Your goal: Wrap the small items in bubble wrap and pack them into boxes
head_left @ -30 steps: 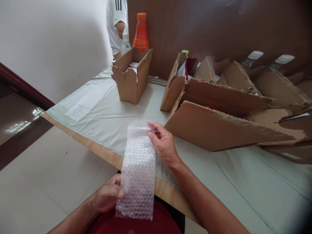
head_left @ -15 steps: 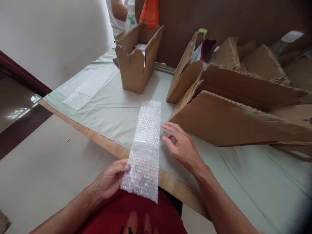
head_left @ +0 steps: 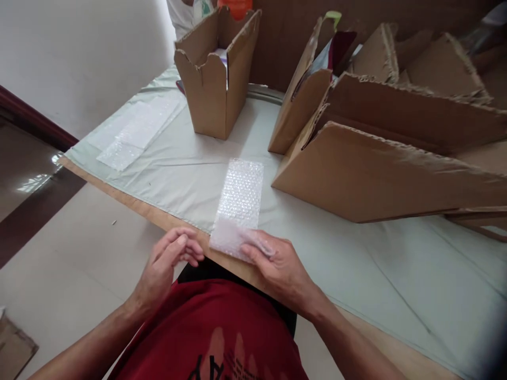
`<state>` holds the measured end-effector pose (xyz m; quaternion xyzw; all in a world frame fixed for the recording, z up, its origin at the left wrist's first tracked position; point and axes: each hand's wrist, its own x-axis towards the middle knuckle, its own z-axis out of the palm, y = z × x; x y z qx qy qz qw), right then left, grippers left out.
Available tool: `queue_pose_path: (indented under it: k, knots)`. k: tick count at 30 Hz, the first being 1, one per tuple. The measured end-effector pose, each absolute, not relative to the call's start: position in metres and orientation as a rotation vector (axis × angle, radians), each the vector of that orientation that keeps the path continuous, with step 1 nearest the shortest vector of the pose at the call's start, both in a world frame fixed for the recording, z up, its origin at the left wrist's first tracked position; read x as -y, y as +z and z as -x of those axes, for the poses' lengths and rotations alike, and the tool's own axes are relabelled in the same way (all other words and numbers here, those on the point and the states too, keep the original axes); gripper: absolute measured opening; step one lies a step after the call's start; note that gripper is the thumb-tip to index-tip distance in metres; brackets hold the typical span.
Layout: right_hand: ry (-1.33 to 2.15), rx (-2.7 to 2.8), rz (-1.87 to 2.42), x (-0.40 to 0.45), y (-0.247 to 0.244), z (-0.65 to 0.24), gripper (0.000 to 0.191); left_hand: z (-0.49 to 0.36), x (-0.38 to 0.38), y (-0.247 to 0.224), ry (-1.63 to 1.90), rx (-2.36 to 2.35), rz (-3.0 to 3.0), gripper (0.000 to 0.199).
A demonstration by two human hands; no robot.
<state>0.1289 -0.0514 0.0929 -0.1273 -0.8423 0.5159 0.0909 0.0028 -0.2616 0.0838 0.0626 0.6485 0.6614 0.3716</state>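
A strip of clear bubble wrap (head_left: pixel 241 192) lies on the pale cloth of the table (head_left: pixel 190 192), its near end folded over at the table's front edge. My right hand (head_left: pixel 275 261) grips that folded end between thumb and fingers. To the left of the strip, my left hand (head_left: pixel 172 256) is off the wrap, fingers apart and curled a little, holding nothing. More bubble wrap sheets (head_left: pixel 137 132) lie flat at the table's left.
An upright cardboard box (head_left: pixel 208 100) stands behind the strip. Larger cut cardboard boxes (head_left: pixel 368 177) fill the right rear, with a dark red item inside one. Part of another person's white clothing (head_left: pixel 180 18) shows at the back.
My left hand has let go of the wrap and moved left. My right hand has come down and taken hold of its near end, which is now folded over. The view has tilted down slightly.
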Motion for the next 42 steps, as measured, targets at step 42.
queue_pose_path:
  k: [42]
  knots:
    - [0.503, 2.71, 0.022, 0.043, 0.074, -0.138, 0.021, 0.019, 0.205, 0.061, 1.103, -2.523, -1.503, 0.023]
